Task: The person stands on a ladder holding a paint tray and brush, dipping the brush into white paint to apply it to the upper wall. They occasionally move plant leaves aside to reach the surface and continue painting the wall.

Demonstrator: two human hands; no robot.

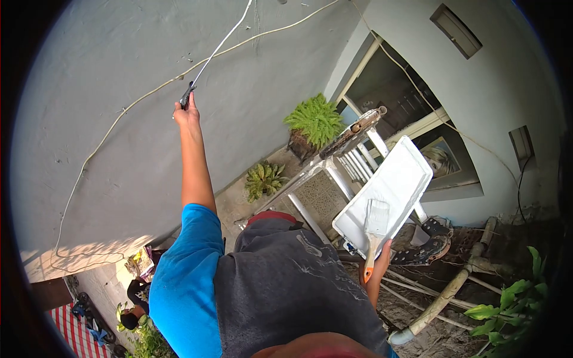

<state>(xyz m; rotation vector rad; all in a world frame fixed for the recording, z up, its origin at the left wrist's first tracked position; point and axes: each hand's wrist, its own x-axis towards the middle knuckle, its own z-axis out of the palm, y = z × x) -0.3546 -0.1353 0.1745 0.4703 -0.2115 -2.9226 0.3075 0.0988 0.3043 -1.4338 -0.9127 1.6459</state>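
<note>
Holding tray (403, 170), right hand (384, 255) at near edge

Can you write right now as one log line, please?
left hand: holds dark tool at white cord | right hand: holds white tray | brush: bristles in tray | grey wall: behind cord
</note>
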